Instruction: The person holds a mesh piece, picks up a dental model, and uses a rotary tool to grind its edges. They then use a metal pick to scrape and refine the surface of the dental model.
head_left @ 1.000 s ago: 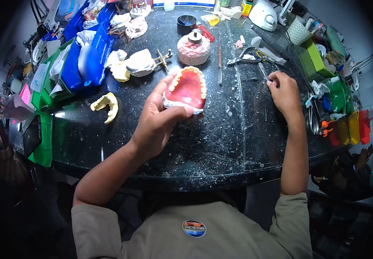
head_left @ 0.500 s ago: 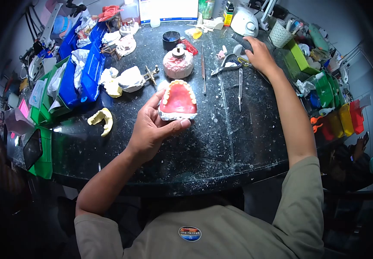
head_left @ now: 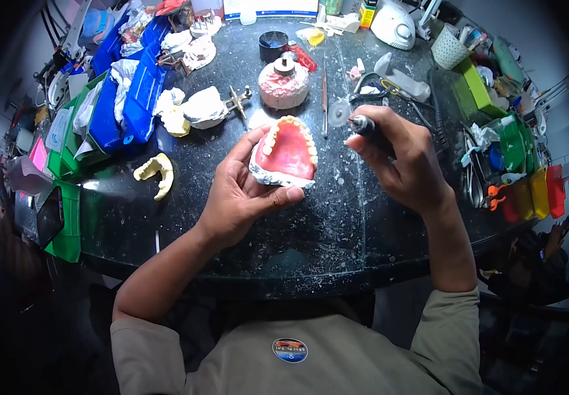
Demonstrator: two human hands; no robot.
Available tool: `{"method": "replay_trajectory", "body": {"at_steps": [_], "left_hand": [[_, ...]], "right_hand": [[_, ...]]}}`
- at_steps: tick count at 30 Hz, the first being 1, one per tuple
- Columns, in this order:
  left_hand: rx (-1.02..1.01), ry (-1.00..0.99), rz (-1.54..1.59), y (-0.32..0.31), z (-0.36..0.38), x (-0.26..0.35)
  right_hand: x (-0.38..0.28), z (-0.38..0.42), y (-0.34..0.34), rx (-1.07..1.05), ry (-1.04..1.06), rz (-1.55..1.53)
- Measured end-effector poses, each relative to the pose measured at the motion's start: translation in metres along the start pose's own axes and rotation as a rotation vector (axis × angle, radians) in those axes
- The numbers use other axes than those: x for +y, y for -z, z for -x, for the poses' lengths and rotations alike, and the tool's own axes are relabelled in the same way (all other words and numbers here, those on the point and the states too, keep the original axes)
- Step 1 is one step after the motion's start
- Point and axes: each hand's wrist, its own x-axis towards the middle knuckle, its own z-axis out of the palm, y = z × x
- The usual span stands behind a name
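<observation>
My left hand is wrapped round a dental cast bearing a pink denture with a row of cream teeth. Its thumb presses on the front edge of the cast, and the base is partly hidden by the fingers. To the right, my right hand grips a dark rotary handpiece, held in the air. A thin, see-through round disc sits at its tip, pointing left and apart from the denture. Most of the handpiece body is covered by my fingers.
Behind the cast stands a pink-stained plaster block with a metal knob. A thin metal tool lies nearby. A yellow horseshoe-shaped piece rests at left, near blue bins. The handpiece cord runs along the right.
My right hand has lifted the handpiece from the back right of the bench and brought it nearer the cast. My left hand has shifted slightly right and tilted the cast.
</observation>
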Motion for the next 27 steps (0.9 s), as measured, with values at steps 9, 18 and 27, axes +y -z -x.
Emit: {"method": "replay_trajectory", "body": {"at_steps": [9,18,27], "left_hand": [[0.008,-0.035,-0.04,-0.001,0.0,0.0],[-0.031,-0.009,0.02,-0.004,0.002,-0.004],[-0.049,-0.013,-0.147,-0.007,0.002,-0.001]], "right_hand": [[-0.001,0.009,-0.011,-0.113,-0.007,0.047],[-0.005,0.012,-0.018,-0.139,0.036,0.282],[-0.003,0.014,-0.018,-0.187,-0.024,0.347]]}}
